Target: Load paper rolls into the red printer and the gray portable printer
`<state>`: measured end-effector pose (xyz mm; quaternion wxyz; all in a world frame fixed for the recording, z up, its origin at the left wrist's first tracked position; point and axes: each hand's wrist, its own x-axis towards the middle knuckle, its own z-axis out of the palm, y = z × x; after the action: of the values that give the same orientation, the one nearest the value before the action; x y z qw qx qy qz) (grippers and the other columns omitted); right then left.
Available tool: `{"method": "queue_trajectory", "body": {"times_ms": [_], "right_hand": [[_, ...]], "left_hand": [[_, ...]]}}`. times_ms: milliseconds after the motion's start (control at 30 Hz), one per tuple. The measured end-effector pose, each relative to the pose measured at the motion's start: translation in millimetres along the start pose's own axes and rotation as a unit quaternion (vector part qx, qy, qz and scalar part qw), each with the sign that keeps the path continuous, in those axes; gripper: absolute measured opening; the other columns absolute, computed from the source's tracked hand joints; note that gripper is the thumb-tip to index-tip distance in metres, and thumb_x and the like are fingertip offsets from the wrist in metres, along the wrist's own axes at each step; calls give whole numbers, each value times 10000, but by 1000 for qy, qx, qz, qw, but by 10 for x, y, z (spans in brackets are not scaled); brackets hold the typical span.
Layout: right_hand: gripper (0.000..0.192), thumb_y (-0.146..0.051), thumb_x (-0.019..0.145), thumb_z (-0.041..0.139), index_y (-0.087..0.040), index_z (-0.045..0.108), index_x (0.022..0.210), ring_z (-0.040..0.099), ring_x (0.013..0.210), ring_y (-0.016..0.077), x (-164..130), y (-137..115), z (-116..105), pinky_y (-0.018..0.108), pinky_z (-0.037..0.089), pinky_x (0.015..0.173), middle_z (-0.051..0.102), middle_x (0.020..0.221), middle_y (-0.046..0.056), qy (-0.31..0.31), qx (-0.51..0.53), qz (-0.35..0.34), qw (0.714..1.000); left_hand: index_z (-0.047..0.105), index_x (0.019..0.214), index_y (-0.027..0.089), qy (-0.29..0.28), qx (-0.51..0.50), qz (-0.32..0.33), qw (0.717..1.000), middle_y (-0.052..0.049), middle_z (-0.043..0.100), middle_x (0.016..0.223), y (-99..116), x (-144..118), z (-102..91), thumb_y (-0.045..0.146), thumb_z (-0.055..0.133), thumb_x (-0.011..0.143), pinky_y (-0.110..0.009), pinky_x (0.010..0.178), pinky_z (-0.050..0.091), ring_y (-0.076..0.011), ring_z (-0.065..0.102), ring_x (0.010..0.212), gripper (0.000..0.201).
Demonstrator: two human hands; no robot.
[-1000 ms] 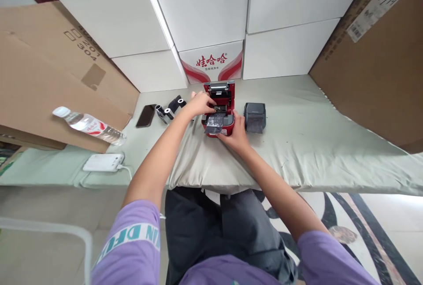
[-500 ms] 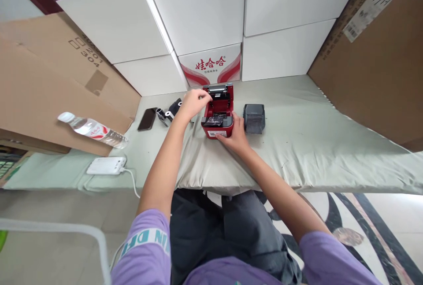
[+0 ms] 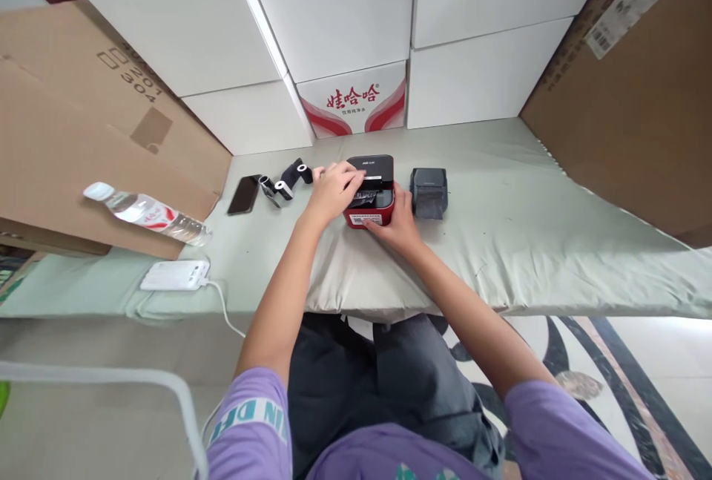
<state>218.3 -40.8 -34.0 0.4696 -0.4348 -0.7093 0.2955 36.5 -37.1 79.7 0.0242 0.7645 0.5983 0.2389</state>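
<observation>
A small red and black receipt printer [image 3: 380, 167] sits on the cloth-covered surface in front of me, its black lid lowered nearly level. A dark strip of printed film [image 3: 364, 198] lies at its front opening, and a white label is on its front face. My left hand [image 3: 334, 191] rests over the left front of the lid with bent fingers on it. With the thumb on the front and the fingers along the right side, my right hand [image 3: 401, 226] grips the printer body. Just right of it stands a dark grey device [image 3: 429, 193].
Several small rolls [image 3: 284, 190] and a black phone [image 3: 243, 195] lie left of the printer. A water bottle [image 3: 147, 214] and a white power bank [image 3: 174, 275] with a cable are farther left. White boxes [image 3: 334, 20] line the back; cardboard boxes [image 3: 656, 109] flank both sides.
The printer's lid, raised half a second ago, has swung down over the red interior. My left hand has come down onto it; my right hand keeps its grip.
</observation>
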Motion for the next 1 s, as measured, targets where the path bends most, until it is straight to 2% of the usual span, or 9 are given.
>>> {"method": "queue_trajectory", "body": {"times_ms": [100,233,367,467,533,667,800,933,1000], "right_hand": [[1202,-508,700,861,-214,166,1636,405,1460,398,0,18,19,611,393,1220,389,1487,198,12,-6,-2,1000],[1241,-523,709,870,-250,121,1661,460,1414,401,-3,25,8,619,425,1190,396,1474,193,9,-9,-11,1000],[1140,-519,711,877,-288,242,1630,481,1409,399,2,-11,-40,613,429,1192,420,1457,168,1,-9,-5,1000],[1089,-486,693,896,-271,313,1588,477,1421,383,15,-38,-69,574,433,1204,437,1450,160,6,-13,-9,1000],[1055,-462,683,904,-266,348,1559,501,1394,371,26,-47,-80,557,452,1192,457,1435,152,9,-18,-15,1000],[1030,-473,663,917,-267,390,1524,570,1300,359,50,-30,-88,550,500,1139,491,1397,141,9,-25,-13,1000],[1007,-519,645,921,-262,438,1490,557,1328,384,78,0,-96,567,490,1146,504,1405,146,9,-29,-11,999],[970,-511,620,936,-245,497,1443,573,1311,386,81,-10,-110,576,492,1142,543,1362,143,10,-27,-11,1000],[973,-507,630,929,-240,492,1458,589,1296,381,61,-28,-106,574,499,1135,551,1360,148,13,-27,-2,1000]], "left_hand": [[737,1287,315,-8,-38,1,999,-19,685,1446,-84,-113,113,380,349,1087,-486,1223,242,-235,554,1391,442],[749,1241,310,11,-96,-5,995,-7,688,1443,-147,-152,253,383,299,1099,-486,1240,220,-218,546,1417,477],[764,1187,296,60,-150,13,987,-16,707,1380,-217,-180,387,474,128,1107,-485,1229,247,-217,575,1361,665],[764,1166,271,119,-186,24,975,-41,715,1323,-342,-199,545,577,-15,1067,-459,1224,285,-227,577,1336,842],[768,1116,251,157,-207,21,965,-62,725,1265,-427,-196,662,641,-40,1036,-446,1213,320,-241,594,1295,901],[734,1015,241,221,-242,30,944,-72,734,1077,-509,-160,853,716,72,1022,-458,1134,407,-253,655,1101,815],[679,976,246,294,-281,29,913,-52,707,967,-527,-118,954,716,197,1024,-417,1030,466,-234,657,990,675],[671,920,233,287,-292,23,912,-49,694,907,-519,-113,958,714,251,1013,-405,1020,480,-226,658,935,646],[676,945,228,272,-320,8,907,-57,709,950,-477,-156,958,700,273,1016,-406,1036,492,-233,672,988,624]]}}
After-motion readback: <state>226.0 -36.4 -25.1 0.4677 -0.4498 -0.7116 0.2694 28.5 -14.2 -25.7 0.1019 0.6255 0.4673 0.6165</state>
